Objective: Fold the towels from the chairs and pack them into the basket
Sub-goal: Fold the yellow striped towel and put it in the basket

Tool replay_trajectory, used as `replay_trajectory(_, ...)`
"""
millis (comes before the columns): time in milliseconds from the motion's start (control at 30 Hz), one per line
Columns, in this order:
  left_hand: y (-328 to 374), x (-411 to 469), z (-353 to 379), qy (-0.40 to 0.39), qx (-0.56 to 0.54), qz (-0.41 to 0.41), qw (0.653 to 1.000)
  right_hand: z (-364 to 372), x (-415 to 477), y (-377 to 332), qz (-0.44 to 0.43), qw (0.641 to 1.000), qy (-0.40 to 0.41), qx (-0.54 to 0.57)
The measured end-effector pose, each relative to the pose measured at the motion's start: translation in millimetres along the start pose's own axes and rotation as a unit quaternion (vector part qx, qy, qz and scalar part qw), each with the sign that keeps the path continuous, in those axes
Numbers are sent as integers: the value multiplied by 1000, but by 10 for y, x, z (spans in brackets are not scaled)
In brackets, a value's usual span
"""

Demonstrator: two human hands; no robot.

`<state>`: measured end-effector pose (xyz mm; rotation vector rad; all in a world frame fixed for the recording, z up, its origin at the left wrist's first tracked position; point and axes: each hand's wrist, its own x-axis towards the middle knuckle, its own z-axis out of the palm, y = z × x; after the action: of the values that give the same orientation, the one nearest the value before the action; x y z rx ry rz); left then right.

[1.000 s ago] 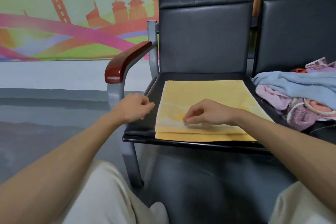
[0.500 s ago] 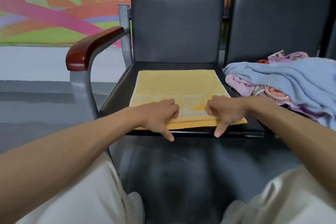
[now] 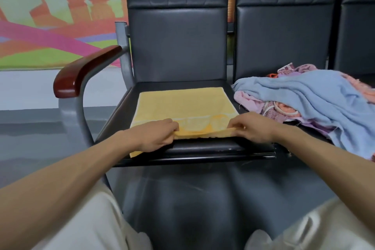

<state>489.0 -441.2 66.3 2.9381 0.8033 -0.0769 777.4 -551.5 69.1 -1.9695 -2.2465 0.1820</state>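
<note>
A folded yellow towel lies flat on the black seat of the left chair. My left hand grips its near edge at the left, and my right hand pinches the near edge at the right. Between the two hands that edge is lifted off the seat, which shows bare beneath it. On the chair to the right sits a loose heap of towels, light blue on top with pink and purple ones under it. No basket is in view.
A red-brown wooden armrest on a grey metal frame stands at the left of the chair. Behind it hangs a colourful wall mural. Grey floor spreads left of the chair; my knees in pale trousers fill the bottom corners.
Both hands have taken hold of the yellow towel's near edge and raised it off the seat front. Before, they rested on top of the towel with fingers pointing down.
</note>
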Motion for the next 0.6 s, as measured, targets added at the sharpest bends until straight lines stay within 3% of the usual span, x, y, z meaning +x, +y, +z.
replay_trajectory(133,33,5,-42,3,30,-36,999,-8,57,-13,74,995,74,0)
replay_trajectory(300,-130,-58,-58,28,23,-43,998,39,194,-3,144,984,102,15)
replay_trajectory(467,-455,-280,-92,-8,28,-141,990,-24,230,-8,183,974,127,43)
replay_trajectory(600,-605,-487,-161,64,-84,-197,975,-31,143,-2,195,977,85,-14)
